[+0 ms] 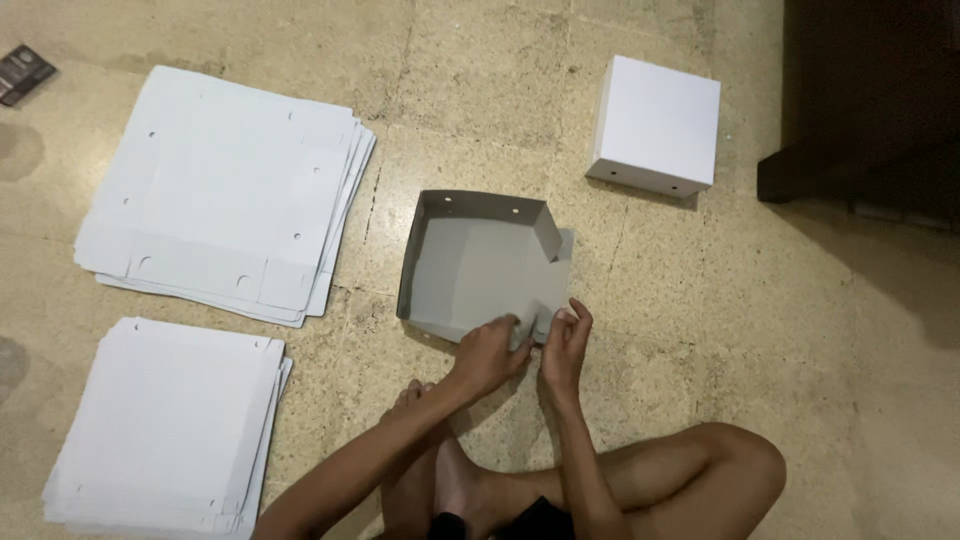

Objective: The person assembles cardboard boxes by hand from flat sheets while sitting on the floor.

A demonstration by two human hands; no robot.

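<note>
A half-folded cardboard box (470,265), grey inside, lies on the floor in front of me with its far and left walls standing up. My left hand (490,350) pinches the box's near wall at the front right corner. My right hand (567,340) grips the same corner just beside it, fingers curled over a small flap. The right wall lies partly flat.
A finished white box (657,125) stands at the far right. Two stacks of flat white cardboard sheets lie to the left, one far (225,190) and one near (165,425). Dark furniture (870,100) fills the top right. My crossed legs (640,480) rest below.
</note>
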